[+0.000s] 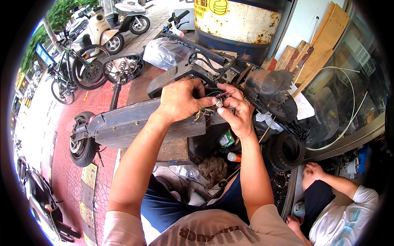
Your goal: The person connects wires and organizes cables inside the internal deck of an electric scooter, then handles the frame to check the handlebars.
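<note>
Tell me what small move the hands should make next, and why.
Perhaps turn the white wire connector slightly to check its seating: the left hand and right hand have thumbs at it, thin wires lie close by, and its fit is too small to judge.

In the grip: pale connector (219,104), hard plastic by look; wires (198,115) plastic-sheathed. Left of grip: long deck (143,128), dark, matt, scuffed. Beyond grip: bag (164,54), thin clear plastic, glossy, crinkled; drum (238,25), painted metal, rust-spotted. Beyond, to right: boards (326,41), bare wood, rough-edged. Nearer, right: tyre (275,153), matt black rubber.
</note>
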`<control>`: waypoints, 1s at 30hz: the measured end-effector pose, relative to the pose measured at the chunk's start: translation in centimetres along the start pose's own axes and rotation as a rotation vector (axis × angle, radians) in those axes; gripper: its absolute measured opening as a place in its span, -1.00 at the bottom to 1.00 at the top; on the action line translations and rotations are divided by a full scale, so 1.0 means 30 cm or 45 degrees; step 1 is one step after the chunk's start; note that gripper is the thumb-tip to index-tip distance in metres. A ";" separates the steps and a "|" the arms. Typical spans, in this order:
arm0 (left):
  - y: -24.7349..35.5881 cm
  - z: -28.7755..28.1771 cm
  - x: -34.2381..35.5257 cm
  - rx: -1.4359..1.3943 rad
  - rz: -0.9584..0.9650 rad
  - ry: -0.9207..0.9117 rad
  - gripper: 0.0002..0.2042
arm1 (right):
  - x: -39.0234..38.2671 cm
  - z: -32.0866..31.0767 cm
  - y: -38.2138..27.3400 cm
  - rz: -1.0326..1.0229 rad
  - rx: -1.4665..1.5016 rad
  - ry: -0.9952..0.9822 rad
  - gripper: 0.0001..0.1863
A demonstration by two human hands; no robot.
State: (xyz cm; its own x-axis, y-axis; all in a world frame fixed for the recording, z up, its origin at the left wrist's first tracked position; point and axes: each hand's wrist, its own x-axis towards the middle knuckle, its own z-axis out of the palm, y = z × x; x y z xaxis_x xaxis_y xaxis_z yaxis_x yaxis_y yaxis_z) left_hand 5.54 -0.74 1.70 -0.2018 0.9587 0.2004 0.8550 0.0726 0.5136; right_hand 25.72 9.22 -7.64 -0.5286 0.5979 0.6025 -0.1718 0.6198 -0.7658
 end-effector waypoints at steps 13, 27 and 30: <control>0.026 0.021 0.014 0.174 -0.067 0.075 -0.39 | 0.027 -0.006 0.016 0.066 0.246 0.163 -0.70; -0.007 0.055 -0.011 0.167 0.126 0.248 -0.63 | -0.012 -0.030 0.094 0.419 1.122 0.461 -0.60; -0.011 0.059 -0.014 0.164 0.117 0.259 -0.63 | -0.015 -0.026 0.128 0.460 1.178 0.472 -0.59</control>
State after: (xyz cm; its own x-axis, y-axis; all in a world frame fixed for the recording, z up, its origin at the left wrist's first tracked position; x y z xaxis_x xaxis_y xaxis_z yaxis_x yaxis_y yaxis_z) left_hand 6.18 -0.68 -0.04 -0.2014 0.8889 0.4113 0.9253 0.0349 0.3778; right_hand 25.95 11.74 -10.67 -0.4150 0.8837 0.2162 -0.7032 -0.1609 -0.6925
